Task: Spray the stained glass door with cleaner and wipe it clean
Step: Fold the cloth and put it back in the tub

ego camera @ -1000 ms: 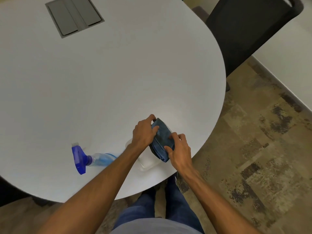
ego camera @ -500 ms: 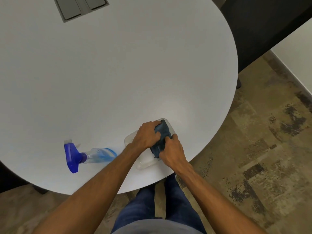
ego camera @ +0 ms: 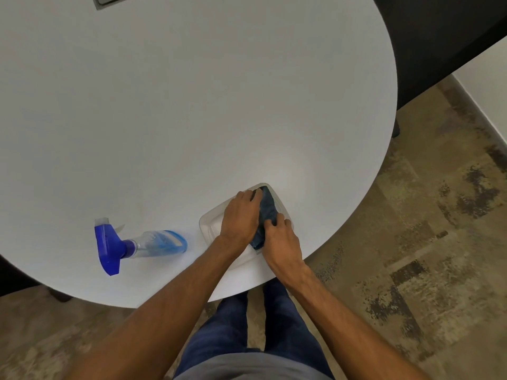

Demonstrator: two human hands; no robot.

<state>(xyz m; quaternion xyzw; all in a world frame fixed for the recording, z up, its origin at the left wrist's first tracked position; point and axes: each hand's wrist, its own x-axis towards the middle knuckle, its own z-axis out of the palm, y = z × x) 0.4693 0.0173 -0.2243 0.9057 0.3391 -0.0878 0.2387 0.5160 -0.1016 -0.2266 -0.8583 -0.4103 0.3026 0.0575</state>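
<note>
Cloth folded, door not yet in sight

Low in frame, our left hand (ego camera: 239,215) and right hand (ego camera: 280,237) both clutch the blue cloth (ego camera: 265,212) over a clear tray (ego camera: 210,224); the spray bottle (ego camera: 137,244) lies untouched on the surface (ego camera: 192,105).

1. Your left hand (ego camera: 240,215) and right hand (ego camera: 281,239) have pressed the blue cloth (ego camera: 264,215) down onto the clear tray (ego camera: 210,224) (a second ago lifted).
2. The cloth is now bunched narrower.
</note>
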